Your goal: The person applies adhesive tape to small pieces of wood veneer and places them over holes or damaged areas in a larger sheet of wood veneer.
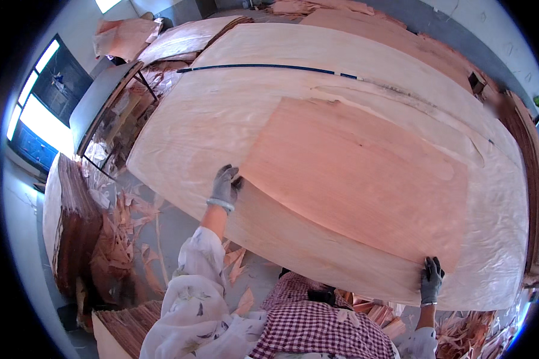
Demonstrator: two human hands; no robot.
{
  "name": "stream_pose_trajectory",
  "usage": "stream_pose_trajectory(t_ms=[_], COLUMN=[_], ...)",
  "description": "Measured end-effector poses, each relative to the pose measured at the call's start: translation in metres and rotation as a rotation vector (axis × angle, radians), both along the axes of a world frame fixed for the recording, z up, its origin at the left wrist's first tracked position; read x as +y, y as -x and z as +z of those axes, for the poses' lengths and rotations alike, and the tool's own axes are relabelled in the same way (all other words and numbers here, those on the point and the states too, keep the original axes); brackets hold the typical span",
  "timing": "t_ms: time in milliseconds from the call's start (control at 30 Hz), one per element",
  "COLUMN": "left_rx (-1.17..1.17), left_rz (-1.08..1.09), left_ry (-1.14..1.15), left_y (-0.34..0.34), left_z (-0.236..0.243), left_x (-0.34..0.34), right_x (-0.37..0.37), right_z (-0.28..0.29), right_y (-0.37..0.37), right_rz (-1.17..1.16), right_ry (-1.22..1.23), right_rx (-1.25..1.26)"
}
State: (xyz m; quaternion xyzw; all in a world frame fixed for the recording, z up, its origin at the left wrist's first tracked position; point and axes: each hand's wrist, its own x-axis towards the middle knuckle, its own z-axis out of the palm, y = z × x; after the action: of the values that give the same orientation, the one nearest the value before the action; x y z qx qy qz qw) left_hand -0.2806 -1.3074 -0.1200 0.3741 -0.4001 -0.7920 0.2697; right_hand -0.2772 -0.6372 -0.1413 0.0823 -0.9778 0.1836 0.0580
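A reddish wood veneer sheet [359,173] lies over a large pale veneer panel [185,131] on top of the wide work surface. My left hand [226,186], in a grey glove, is closed at the sheet's left near corner, fingers curled on its edge. At the right near corner, my right hand [431,281], also gloved in grey, grips the edge, its fingertips over the sheet. Between the two hands the near edge bows in a shallow curve. The undersides of both grips are hidden.
A long dark strip [263,67] crosses the panel's far part. Stacked veneer [72,221] stands at the left, near a table [102,99]. Torn veneer scraps [123,251] litter the floor there. More stacked sheets [536,197] line the right side.
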Motion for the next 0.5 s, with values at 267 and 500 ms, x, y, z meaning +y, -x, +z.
stream_pose_trajectory(t_ms=[267, 500], left_rx=[0.114, 0.235], left_rz=[-0.375, -0.457], left_ry=[0.559, 0.614], left_y=[0.082, 0.110], left_z=[0.106, 0.169], left_x=[-0.012, 0.000], right_x=[-0.018, 0.005], right_z=[0.004, -0.021], right_y=[-0.005, 0.002], right_rz=[-0.093, -0.178], right_ry=[0.347, 0.200], right_rx=[-0.044, 0.052])
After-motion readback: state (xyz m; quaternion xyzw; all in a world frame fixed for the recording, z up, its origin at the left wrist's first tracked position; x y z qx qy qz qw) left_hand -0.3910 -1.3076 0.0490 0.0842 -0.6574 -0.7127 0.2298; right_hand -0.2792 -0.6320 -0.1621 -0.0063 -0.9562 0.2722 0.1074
